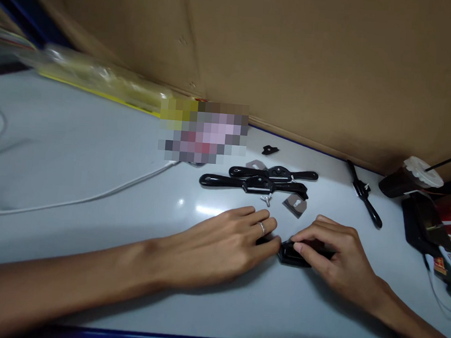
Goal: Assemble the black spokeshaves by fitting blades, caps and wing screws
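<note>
Near the front of the table lies a black spokeshave (294, 258), partly covered by both hands. My left hand (239, 243), with a ring on one finger, is closed over its left handle. At the body, the thumb and index finger of my right hand (332, 253) are pinched together; any small part between them is hidden. Just behind lie two more black spokeshaves, a nearer one (257, 184) and a farther one (280, 173). Beside them are a flat metal blade (295, 204), a wing-shaped screw (267, 200) and a small black cap piece (269, 150).
Another spokeshave (364, 193) lies at the right, near a lidded drink cup (408, 175) with a straw. A white cable (102, 198) runs left from a blurred-out object (208, 136). Plastic-wrapped yellow material (107, 84) lies along the cardboard wall (297, 55).
</note>
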The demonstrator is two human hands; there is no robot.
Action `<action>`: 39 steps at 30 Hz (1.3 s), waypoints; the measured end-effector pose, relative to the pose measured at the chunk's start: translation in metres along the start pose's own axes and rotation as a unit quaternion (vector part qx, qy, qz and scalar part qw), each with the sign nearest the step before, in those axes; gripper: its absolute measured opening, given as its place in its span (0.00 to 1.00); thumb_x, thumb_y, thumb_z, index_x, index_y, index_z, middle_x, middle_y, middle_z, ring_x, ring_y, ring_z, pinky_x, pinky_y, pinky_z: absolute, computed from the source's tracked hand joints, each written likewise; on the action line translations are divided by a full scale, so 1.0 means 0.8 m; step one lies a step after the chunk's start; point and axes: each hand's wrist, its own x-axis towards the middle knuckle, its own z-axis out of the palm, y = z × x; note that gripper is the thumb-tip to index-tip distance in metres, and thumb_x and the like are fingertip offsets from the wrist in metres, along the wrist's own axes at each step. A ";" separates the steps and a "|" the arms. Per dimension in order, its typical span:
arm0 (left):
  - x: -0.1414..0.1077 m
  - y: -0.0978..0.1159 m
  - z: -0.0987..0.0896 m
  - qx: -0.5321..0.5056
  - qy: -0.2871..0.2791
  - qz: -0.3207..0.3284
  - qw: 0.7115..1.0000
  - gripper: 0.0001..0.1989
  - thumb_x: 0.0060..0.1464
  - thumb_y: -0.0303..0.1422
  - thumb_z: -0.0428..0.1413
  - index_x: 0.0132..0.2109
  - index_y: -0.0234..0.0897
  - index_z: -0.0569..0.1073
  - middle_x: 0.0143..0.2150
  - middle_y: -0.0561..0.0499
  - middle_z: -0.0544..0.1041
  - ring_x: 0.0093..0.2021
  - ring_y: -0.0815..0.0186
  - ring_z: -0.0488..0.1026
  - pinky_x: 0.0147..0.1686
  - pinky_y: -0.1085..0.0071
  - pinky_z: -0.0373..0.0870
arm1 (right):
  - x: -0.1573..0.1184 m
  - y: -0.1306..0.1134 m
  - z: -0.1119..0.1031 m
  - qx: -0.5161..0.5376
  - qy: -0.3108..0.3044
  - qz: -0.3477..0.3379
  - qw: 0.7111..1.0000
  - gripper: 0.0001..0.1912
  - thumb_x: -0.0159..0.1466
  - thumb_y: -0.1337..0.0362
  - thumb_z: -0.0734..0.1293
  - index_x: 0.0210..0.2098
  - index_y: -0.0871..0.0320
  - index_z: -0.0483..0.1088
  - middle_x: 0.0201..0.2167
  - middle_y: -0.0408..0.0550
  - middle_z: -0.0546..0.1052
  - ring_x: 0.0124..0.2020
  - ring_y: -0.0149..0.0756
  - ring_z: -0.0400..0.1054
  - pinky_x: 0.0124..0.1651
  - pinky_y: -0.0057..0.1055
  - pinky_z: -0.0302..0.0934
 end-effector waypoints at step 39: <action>0.001 0.000 -0.003 -0.009 0.009 0.003 1.000 0.08 0.67 0.24 0.50 0.46 0.32 0.73 0.36 0.49 0.72 0.34 0.63 0.66 0.33 0.67 0.65 | 0.000 0.005 -0.016 -0.024 0.017 -0.037 0.999 0.09 0.68 0.69 0.64 0.33 0.59 0.76 0.21 0.38 0.68 0.21 0.26 0.58 0.25 0.27 0.52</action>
